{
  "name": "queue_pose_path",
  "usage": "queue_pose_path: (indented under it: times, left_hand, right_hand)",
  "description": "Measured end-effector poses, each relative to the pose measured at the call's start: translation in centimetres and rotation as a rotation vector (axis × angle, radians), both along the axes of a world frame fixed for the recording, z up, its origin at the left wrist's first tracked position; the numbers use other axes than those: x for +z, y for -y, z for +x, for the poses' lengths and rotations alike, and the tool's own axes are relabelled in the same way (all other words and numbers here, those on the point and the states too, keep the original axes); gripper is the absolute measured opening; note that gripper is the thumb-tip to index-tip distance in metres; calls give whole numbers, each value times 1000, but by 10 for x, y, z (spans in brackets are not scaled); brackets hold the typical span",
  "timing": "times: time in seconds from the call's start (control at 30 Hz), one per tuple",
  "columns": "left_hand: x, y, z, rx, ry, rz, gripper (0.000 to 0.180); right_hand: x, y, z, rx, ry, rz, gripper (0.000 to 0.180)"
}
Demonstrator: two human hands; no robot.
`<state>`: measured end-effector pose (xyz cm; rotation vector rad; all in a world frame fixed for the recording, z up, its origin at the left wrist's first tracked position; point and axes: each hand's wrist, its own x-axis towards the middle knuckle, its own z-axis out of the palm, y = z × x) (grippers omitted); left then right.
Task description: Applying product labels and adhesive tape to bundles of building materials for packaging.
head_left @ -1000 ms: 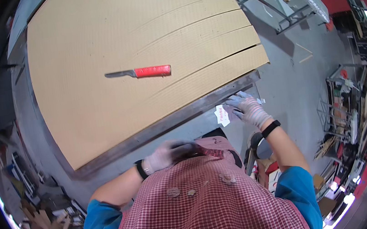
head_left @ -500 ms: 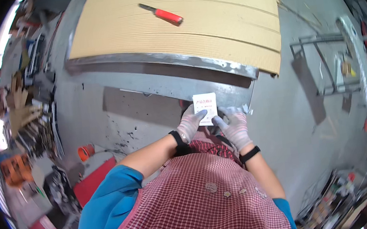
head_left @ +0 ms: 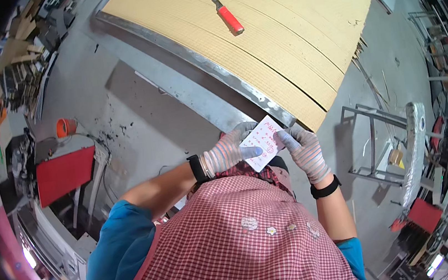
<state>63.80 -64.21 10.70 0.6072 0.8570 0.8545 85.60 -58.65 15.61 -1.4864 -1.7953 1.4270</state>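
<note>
Both my hands wear pale striped gloves and hold a small white card (head_left: 261, 142) with red print, low in front of my apron. My left hand (head_left: 227, 150) grips it from its left side, with the thumb lying flat across its face. At the card's upper right edge, my right hand (head_left: 306, 153) pinches it between thumb and fingers. The card is tilted, its top leaning to the right. Whether it is one sheet or a thin stack, I cannot tell.
Ahead, yellowish cardboard (head_left: 300, 30) covers a metal-edged table (head_left: 192, 60); a red-handled knife (head_left: 230, 19) lies on it. A metal frame (head_left: 373, 147) stands at the right. To the left are a red panel (head_left: 66, 173) and an orange bucket (head_left: 66, 127).
The view has turned, so the table now runs diagonally. The card has tilted clockwise, and my right hand has shifted from its lower right edge to its upper right edge.
</note>
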Motion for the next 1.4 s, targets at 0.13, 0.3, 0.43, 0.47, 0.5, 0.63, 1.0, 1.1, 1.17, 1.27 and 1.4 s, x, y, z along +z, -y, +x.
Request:
queue_pose_path:
  times: [0.13,0.3,0.43,0.47,0.5,0.63,1.0,1.1,1.17,1.27,1.4]
  left_hand:
    - [-11,9,25,229,150,-20,74]
    - [-25,32,75,535,-278,-132,40]
    - [-22,48,136,787,-208,-377,29]
    - [-21,50,154,807,-192,-314,29]
    - [-20,51,170,935,-104,-311,30]
    - [-12,58,218,931,-107,-168,45]
    - [-12,17,233,1043,-436,-208,37]
    - [-4,1,241,1126,-246,-174,49]
    - [0,-11,252,1164,-227,-146,51]
    - [-1,-34,278,1197,-193,-167,63]
    - [-15,-66,328,1373,-63,-261,49]
  right_hand:
    - [-15,-45,19,173,19,18,27]
    - [-19,-152,29,652,254,555,19]
    - [-50,-212,21,1072,406,620,23]
    - [-60,-218,18,1152,334,671,23]
    - [-71,-221,12,1175,409,657,23]
    - [-93,-217,-12,1141,379,785,29]
    - [-21,-157,62,1048,-125,-214,33]
    - [-9,-158,71,1021,-11,-378,33]
    - [-8,-174,70,1000,74,-428,32]
    - [-20,-215,69,1136,147,-379,34]
    - [-46,-271,61,1397,-155,245,36]
